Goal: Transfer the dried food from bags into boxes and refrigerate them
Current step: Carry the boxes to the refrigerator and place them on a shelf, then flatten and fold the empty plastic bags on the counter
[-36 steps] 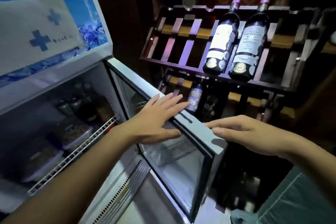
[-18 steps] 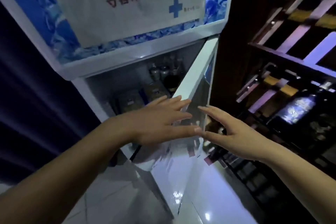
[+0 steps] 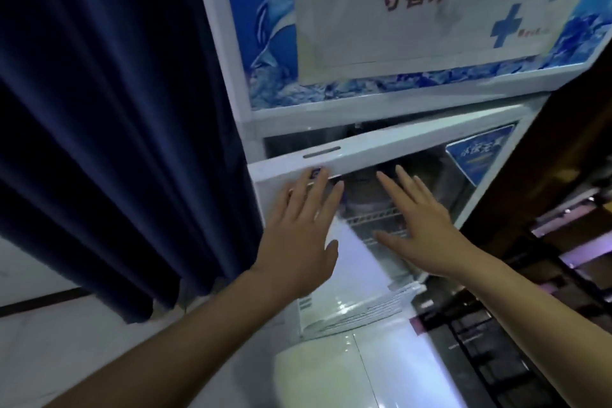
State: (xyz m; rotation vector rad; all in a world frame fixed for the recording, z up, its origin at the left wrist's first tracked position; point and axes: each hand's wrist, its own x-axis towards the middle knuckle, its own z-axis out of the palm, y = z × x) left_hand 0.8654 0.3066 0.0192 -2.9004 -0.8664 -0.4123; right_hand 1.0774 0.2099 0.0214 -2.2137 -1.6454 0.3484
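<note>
Blue curtain [image 3: 109, 109] hangs at nine o'clock of the fridge [image 3: 245, 43]; left hand [image 3: 299, 235] and right hand [image 3: 427, 228], fingers straight and spread, lie flat on its glass door [image 3: 381, 151].

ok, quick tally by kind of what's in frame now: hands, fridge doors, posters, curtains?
Hands: 2, left hand and right hand, both flat on the glass
Fridge doors: 1, glass door, not fully closed
Posters: 1, white poster with blue crosses on the fridge top
Curtains: 1, dark blue curtain left of the fridge
Total: 5
</note>
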